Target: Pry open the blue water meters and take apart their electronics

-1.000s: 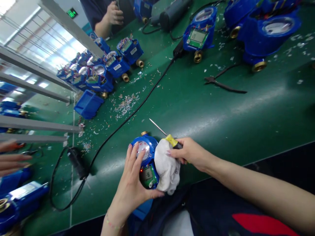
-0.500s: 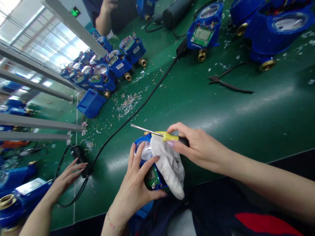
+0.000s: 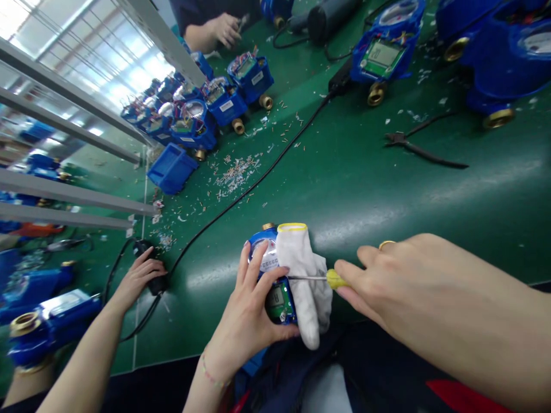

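My left hand (image 3: 249,312) is wrapped round a blue water meter (image 3: 272,281) at the near table edge, fingers over its dial. A white glove (image 3: 303,281) lies draped on the meter's right side. My right hand (image 3: 396,281) grips a yellow-handled screwdriver (image 3: 321,279); its thin shaft points left into the meter's green circuit board.
Another person's hand (image 3: 138,278) at the left rests on a black adapter with a cable (image 3: 253,186) running across the green table (image 3: 387,189). Rows of blue meters (image 3: 202,109) stand at the back left, more (image 3: 381,57) at the back right, with black pliers (image 3: 413,146) and wire scraps.
My right hand turned the screwdriver from lying across the top of the meter to pointing its tip into the circuit board. The other person's hand reached the black adapter.
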A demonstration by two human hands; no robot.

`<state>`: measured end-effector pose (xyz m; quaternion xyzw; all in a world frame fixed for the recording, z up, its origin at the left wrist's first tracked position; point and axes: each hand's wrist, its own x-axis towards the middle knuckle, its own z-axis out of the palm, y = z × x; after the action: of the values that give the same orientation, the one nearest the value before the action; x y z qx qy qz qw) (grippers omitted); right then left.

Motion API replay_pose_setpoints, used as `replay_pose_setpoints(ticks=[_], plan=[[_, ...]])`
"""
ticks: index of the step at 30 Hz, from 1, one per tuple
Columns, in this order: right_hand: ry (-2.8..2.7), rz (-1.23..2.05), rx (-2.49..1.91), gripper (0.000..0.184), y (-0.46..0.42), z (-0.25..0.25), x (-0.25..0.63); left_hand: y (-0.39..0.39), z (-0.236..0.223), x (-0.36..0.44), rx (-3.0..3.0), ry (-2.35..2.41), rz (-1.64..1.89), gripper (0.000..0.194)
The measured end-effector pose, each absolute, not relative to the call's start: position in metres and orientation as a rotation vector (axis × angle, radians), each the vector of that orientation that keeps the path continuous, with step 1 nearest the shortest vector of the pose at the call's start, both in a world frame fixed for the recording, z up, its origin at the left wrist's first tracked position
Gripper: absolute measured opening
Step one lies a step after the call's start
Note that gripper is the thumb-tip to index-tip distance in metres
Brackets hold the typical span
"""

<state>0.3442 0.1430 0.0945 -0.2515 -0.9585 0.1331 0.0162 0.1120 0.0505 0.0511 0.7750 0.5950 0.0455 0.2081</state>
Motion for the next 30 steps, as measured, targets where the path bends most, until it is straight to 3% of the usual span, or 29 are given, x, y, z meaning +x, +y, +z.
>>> replay_pose_setpoints(ticks=[16, 24, 30], plan=[[-3.181, 0.351, -0.541, 0.016, 0.191, 0.091, 0.331, 0.06, 0.061, 0.115, 2.345, 1.695, -0.037, 0.073], [-3.251, 0.456, -0.539, 0.018, 0.197, 0.089, 0.33, 0.076, 0.046, 0.125, 2.465, 1.593, 0.139, 0.081], [-3.225, 0.572, -0.479, 0.02, 0.204, 0.079, 0.329, 0.071, 0.041, 0.119, 2.334, 1.669, 0.269, 0.064]])
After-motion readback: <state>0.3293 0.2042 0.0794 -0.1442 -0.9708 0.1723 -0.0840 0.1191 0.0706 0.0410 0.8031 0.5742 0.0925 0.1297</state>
